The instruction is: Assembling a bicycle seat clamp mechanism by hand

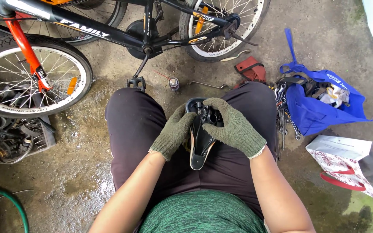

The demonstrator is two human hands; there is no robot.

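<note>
Bicycle saddle (200,144) lies upside down on the lap at frame centre, seen from the head camera. Left hand (173,133) curls around its left edge; right hand (234,125) closes over the clamp. It looks stiff, light, smooth-shelled; the rails seem the surest hold.

2 gloved hands (175,133), 1 saddle (200,142), 2 bike wheels (26,77), 1 spray can (174,83), 2 bags (320,108)

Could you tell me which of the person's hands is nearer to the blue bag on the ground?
Right. The right hand grips the saddle on the side towards the blue bag; the left hand holds the saddle's far side.
</note>
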